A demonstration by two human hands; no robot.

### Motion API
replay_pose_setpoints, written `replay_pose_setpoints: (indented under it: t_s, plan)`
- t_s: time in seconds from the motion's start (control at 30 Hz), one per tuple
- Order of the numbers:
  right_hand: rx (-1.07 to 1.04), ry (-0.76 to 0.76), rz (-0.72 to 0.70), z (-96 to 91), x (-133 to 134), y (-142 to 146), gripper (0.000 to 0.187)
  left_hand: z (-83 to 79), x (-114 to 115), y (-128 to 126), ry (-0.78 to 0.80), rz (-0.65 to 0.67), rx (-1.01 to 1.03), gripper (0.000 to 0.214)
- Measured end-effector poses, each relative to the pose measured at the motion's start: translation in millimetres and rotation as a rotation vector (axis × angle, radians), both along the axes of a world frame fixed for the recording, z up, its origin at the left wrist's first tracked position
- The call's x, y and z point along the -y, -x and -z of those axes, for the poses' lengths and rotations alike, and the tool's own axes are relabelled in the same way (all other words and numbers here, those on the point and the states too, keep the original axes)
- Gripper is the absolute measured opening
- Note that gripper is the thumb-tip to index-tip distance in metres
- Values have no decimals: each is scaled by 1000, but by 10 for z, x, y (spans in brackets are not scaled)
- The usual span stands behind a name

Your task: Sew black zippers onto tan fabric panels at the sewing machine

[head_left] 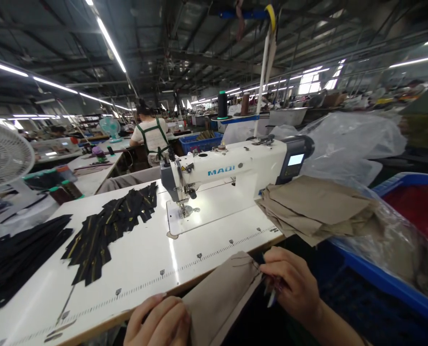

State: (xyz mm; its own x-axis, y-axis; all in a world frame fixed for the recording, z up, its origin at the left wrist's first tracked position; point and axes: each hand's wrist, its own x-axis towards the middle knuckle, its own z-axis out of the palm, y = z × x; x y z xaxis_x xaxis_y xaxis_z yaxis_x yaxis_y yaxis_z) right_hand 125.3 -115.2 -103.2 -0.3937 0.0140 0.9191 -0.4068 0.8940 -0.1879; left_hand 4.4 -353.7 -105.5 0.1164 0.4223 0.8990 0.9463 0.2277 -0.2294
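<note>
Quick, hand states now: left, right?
Left hand: closed on the near end of the tan fabric piece.
Right hand: closed, pinching its far corner, with a small pale tool too.

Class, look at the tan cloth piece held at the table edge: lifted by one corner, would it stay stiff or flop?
Probably floppy: the tan cloth piece drapes off the table edge between the left hand and right hand, with creases. Likely light, since it looks thin. It may slide on the glossy table.

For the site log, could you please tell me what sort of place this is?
Most likely a garment factory's sewing floor: an industrial sewing machine stands on a long worktable, stacked cut fabric pieces lie beside it, and another person sits at a further station.
</note>
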Motion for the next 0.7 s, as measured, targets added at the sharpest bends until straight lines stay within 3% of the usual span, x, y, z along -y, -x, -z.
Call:
replay_pose_setpoints:
  t_s: [0.23,0.3,0.37,0.5,0.57,0.63,0.7]
  plan:
    - [11,67,-27,4,115,-60,21,-36,217,14,125,53,-19,21]
    - [37,114,-38,-3,140,-71,20,-36,257,-15,140,97,95,22]
    - [168,244,-74,-20,154,-72,16,-27,262,-69,146,143,410,22]
    - [692,716,-187,-85,170,-26,15,-26,212,-195,152,160,1411,27]
    - [838,898,-272,-129,187,11,21,-51,198,-242,77,213,1796,32]
    - [888,1004,-379,-172,216,44,32,-90,208,-279,-19,299,2029,44]
    - [913,1069,-444,-200,251,63,40,-130,239,-307,-82,322,2138,48]
